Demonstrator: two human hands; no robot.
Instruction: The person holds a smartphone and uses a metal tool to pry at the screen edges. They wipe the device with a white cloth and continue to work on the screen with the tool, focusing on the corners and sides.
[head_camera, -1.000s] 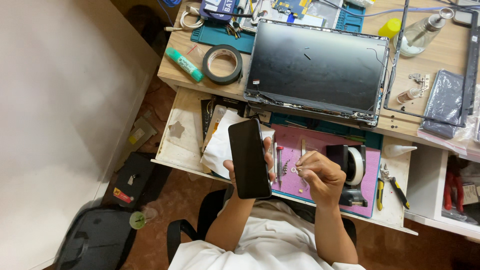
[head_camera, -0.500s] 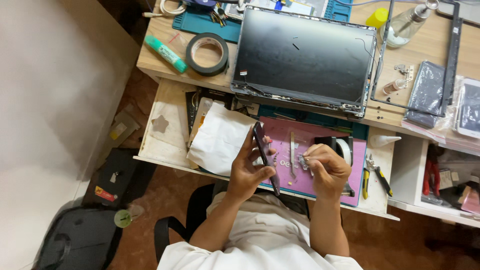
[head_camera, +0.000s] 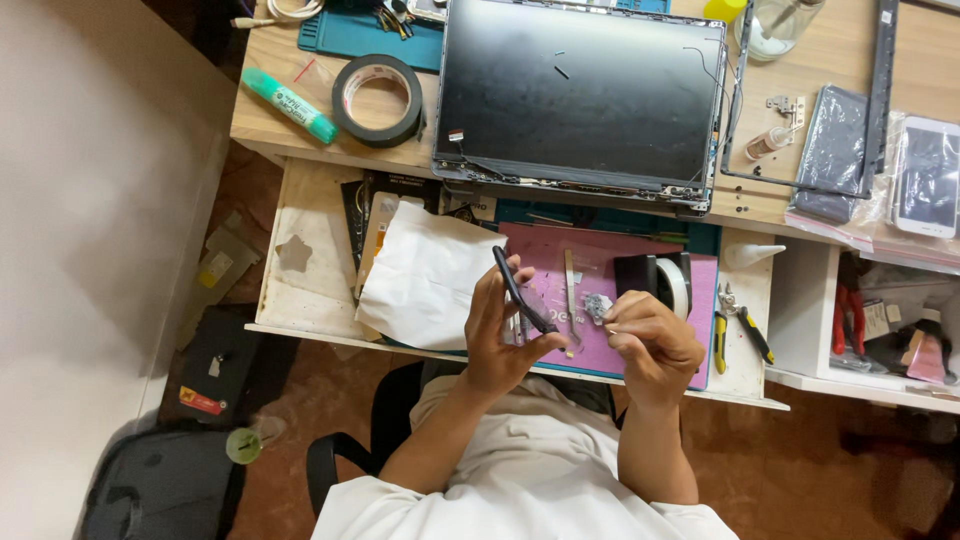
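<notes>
Head view: you sit at a pull-out shelf beneath a wooden desk, and the largest item ahead of you is the dismantled laptop screen, lying flat and dark.

Compared with a second ago, the black phone has turned. Then it showed its broad flat face to the camera; now it stands edge-on, a thin dark strip tilted over the purple work mat. Your left hand pinches it, fingers closed along one side and thumb against the lower end.

Your right hand has moved in close and sits just beside the phone, its fingertips pressed together. Whether they pinch a small part or tool I cannot tell; anything held is too small to make out.

My judgement: the turn presents the phone's edge for work along its side, so the handling has passed from looking at the face to dealing with the rim.

Around you: white paper left of the mat, a black tape roll and a green marker on the desk, a slim metal pry tool on the mat, and yellow-handled pliers to the right.
</notes>
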